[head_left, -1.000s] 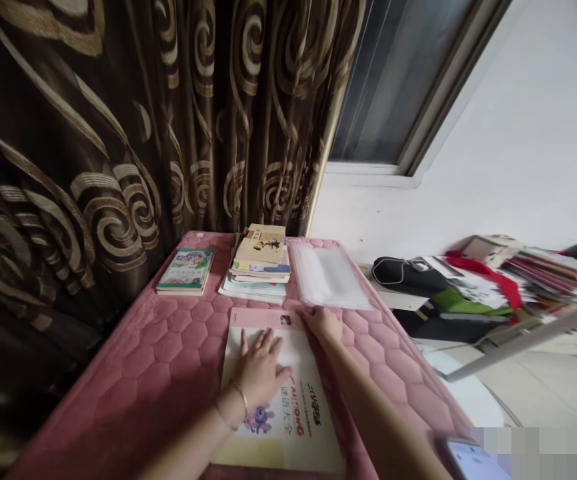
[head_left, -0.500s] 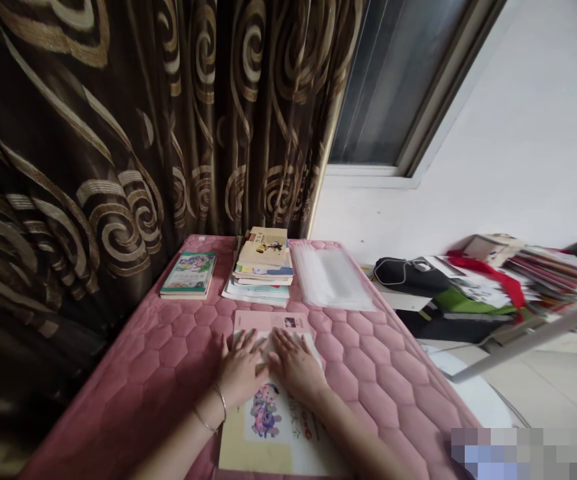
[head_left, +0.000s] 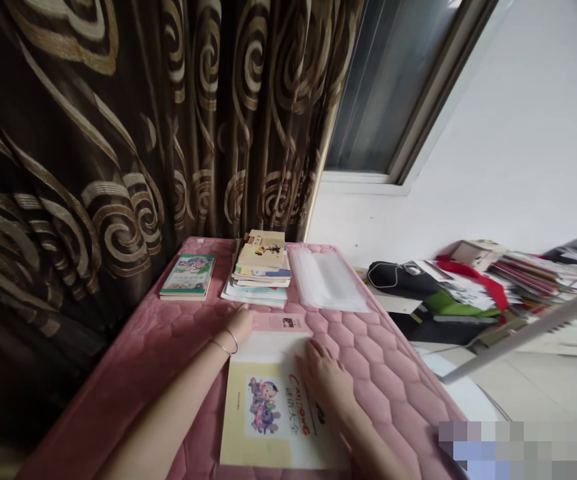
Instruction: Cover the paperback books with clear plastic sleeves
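Observation:
A book with a cream and yellow cover (head_left: 263, 447) lies on the pink quilted surface, with cartoon figures and Chinese characters printed on it. At its far end a pink flap (head_left: 273, 323) with a small picture lies spread out. My left hand (head_left: 239, 327), a bangle on its wrist, is at the far left corner of the flap with its fingers curled closed on the edge; the fingertips are partly hidden. Flat along the right side of the book rests my right hand (head_left: 325, 373), open, fingers stretched forward.
Behind the book are a stack of books (head_left: 261, 267), a green-edged book (head_left: 188, 275) to its left, and clear plastic sheets (head_left: 328, 280) to its right. A patterned curtain (head_left: 128, 220) hangs at the left. Papers and a black pouch (head_left: 398, 280) lie beyond the right edge.
My left hand has moved from the middle of the cover to the flap's far left corner and curled. My right hand has slid to the right and nearer, uncovering the printed cover.

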The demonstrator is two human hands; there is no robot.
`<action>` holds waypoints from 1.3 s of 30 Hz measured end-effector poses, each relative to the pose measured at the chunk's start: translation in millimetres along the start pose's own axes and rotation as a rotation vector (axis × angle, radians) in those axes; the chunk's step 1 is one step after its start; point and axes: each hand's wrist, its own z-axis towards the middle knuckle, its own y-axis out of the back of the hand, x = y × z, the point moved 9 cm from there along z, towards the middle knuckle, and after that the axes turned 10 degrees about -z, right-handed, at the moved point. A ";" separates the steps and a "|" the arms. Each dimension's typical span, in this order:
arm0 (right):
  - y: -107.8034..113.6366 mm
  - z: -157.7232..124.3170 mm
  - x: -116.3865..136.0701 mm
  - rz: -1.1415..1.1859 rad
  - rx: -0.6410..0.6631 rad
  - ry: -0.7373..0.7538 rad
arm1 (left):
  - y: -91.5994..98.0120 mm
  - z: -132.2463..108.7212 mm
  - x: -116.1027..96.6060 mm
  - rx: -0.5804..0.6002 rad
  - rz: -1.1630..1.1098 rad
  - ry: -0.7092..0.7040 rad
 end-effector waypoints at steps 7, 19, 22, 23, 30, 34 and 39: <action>-25.6 -73.2 -53.5 0.473 0.003 -0.259 | 1.4 22.8 4.0 0.020 0.058 0.052; -56.4 -91.5 -52.4 0.753 0.275 -0.308 | 18.3 32.3 -5.2 0.113 0.003 0.036; -42.4 -90.5 -41.6 0.891 0.307 -0.263 | 39.4 21.3 -0.9 0.089 -0.058 0.021; -36.0 -88.3 -40.0 0.915 0.325 -0.246 | 48.3 16.5 1.5 0.079 -0.081 0.017; 19.2 -17.9 -69.8 0.851 0.421 -0.194 | 75.6 -53.5 32.1 0.039 -0.312 0.073; 44.3 49.5 -63.3 0.625 0.448 -0.111 | 33.1 -118.1 50.8 0.016 -0.930 0.243; 47.7 108.6 -22.7 0.410 0.395 0.025 | -11.7 -157.1 61.6 -0.047 -1.180 0.381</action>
